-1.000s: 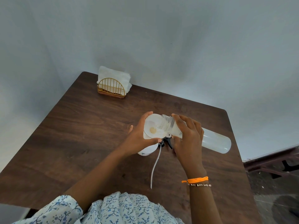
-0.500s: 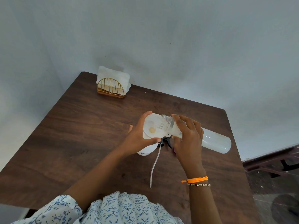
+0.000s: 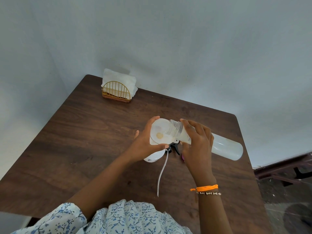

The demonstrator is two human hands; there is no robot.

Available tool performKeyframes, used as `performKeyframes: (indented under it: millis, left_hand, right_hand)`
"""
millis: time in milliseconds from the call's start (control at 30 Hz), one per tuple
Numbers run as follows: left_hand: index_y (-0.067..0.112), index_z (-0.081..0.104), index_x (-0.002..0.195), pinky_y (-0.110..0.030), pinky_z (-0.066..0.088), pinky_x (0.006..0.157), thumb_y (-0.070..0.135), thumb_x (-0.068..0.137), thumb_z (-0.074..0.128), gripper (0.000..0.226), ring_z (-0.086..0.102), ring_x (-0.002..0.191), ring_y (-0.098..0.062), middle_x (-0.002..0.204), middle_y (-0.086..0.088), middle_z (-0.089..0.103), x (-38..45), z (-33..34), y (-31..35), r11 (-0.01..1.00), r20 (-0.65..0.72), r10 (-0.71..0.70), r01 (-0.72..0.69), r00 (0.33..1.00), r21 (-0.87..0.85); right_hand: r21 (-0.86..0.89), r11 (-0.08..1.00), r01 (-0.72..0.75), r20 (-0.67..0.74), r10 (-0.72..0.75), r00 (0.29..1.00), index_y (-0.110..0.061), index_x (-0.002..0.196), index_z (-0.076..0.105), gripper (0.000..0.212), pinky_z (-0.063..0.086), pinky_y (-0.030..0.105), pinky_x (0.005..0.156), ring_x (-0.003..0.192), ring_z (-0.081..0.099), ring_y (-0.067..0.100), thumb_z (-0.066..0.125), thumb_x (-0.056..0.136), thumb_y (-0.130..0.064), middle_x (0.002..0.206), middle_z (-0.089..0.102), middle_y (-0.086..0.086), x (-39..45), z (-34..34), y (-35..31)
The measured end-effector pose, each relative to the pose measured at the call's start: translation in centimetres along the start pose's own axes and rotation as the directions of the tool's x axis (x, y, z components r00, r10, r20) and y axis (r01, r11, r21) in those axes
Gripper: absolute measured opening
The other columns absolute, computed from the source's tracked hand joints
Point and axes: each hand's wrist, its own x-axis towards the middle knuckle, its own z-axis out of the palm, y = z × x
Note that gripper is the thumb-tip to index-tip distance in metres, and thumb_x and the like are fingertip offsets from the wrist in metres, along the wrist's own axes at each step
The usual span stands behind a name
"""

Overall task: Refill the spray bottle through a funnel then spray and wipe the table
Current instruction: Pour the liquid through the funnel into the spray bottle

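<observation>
I tip a frosted refill bottle on its side, its open threaded mouth over the white funnel, my right hand wrapped around its neck. My left hand grips the funnel's rim above the white spray bottle at mid-surface. The trigger head and its dip tube lie just beside. A napkin holder stands at the far left corner.

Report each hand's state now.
Left hand: closed around the funnel.
Right hand: closed on the refill bottle, tipped into the funnel.
</observation>
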Motion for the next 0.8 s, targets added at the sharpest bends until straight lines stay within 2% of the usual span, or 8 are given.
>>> performKeyframes:
  millis: [800]
  left_hand:
    - [0.043,0.008,0.137,-0.059,0.002,0.113,0.043,0.073,0.071,0.090,0.025,0.134,-0.012,0.148,0.016,0.020,0.11,0.04,-0.07,1.000,-0.008,-0.010,0.010,1.000,0.019]
  right_hand:
    - [0.001,1.000,-0.003,0.013,0.003,1.000,-0.017,0.124,0.056,0.058,0.033,0.042,0.101,0.119,0.044,0.029,0.072,0.072,0.002,0.125,0.058,0.006,0.05,-0.06,-0.28]
